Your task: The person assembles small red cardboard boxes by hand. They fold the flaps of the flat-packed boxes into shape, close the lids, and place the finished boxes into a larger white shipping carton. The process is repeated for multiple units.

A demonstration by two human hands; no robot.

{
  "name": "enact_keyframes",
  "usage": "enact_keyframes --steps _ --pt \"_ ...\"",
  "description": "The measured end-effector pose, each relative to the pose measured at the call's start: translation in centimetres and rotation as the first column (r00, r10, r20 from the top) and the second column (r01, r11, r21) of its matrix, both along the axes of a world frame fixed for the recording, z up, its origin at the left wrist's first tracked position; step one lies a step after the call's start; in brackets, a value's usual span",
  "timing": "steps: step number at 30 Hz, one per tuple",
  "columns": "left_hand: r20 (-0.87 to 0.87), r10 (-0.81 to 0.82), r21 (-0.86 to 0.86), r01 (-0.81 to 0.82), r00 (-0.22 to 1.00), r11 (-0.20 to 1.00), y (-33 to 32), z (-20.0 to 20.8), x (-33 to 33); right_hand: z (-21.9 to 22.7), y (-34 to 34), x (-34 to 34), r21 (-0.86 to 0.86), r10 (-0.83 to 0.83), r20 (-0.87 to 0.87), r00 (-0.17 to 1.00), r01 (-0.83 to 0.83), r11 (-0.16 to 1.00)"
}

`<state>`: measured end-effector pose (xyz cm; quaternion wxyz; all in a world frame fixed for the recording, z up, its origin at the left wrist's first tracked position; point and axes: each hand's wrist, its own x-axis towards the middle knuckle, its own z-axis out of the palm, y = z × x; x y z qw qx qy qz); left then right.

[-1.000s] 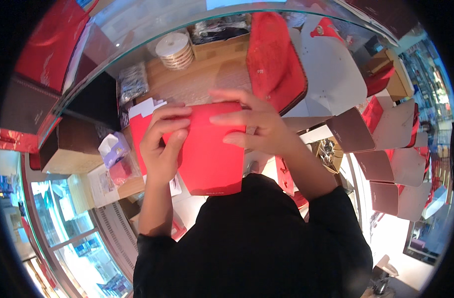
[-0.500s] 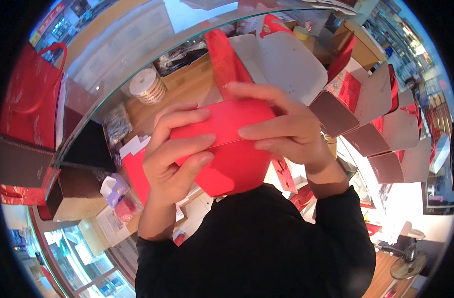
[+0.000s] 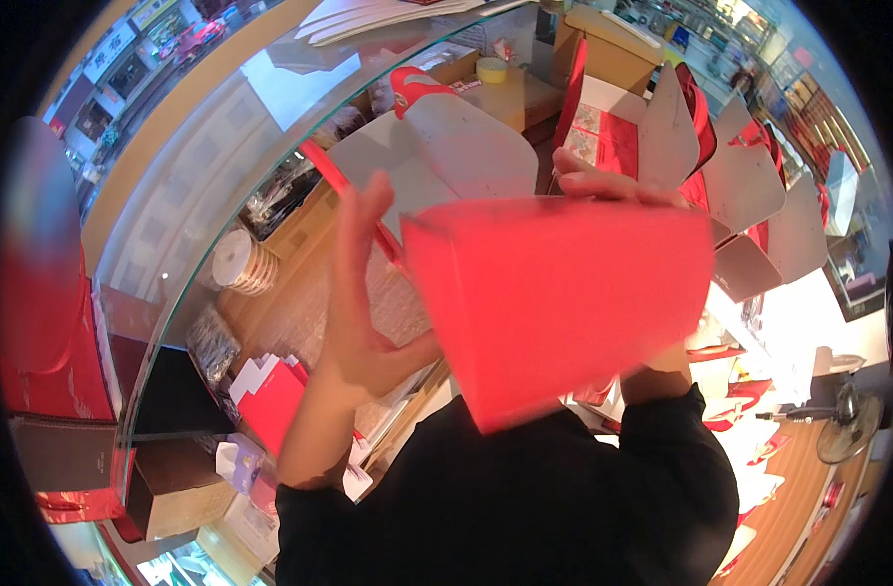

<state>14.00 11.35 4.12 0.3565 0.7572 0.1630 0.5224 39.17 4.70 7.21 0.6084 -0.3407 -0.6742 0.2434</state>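
A plain red box [image 3: 564, 303], slightly smeared by motion, is lifted in front of my chest. My right hand [image 3: 617, 186] holds it; the fingers show over its far top edge, and the rest of that hand is behind the box. To the left of the box is my left hand [image 3: 361, 313], its fingers and thumb stretched apart and nothing in it. The thumb comes close to the box's left side; whether it touches, I cannot tell. Beyond both hands stands an open box with a grey-white inside [image 3: 466, 146] and a red ribbon-like strip on it.
A ribbon spool [image 3: 243, 264] sits on the wooden counter at left, near flat red pieces [image 3: 271, 400]. A glass edge [image 3: 188, 293] curves along the far left. Several open boxes [image 3: 735, 176] with red contents line the right. A yellow tape roll [image 3: 489, 68] lies at the back.
My left hand has let go of the red box and opened. The box has moved right and turned in my right hand, showing a larger face. The whole view has swung right.
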Motion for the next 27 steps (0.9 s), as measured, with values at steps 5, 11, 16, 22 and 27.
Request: enact_keyframes --steps 5,11,16,22,27 --pt "-0.352 0.26 0.307 -0.152 0.899 0.94 -0.8 1.5 1.2 0.0 0.0 0.7 -0.071 0.379 -0.735 0.563 -0.619 0.782" --pt "-0.175 0.448 0.556 -0.288 0.877 0.78 0.9 2.0 0.8 -0.6 1.0 4.1 -0.063 -0.14 -0.452 0.881 0.125 0.99" --pt "-0.283 0.691 0.74 -0.306 0.666 0.598 -0.6 4.6 1.1 5.8 -1.6 0.0 0.42 -0.485 0.645 0.591 0.256 0.871" --pt "-0.173 0.654 0.682 -0.39 0.737 0.619 0.4 4.5 0.9 6.7 1.4 0.2 0.226 -0.332 0.89 0.312 0.33 0.916" --pt "-0.168 0.658 0.209 -0.625 0.735 0.752 1.6 -0.8 -0.4 1.1 3.5 2.3 -0.312 -0.168 -0.015 0.986 0.155 0.937"
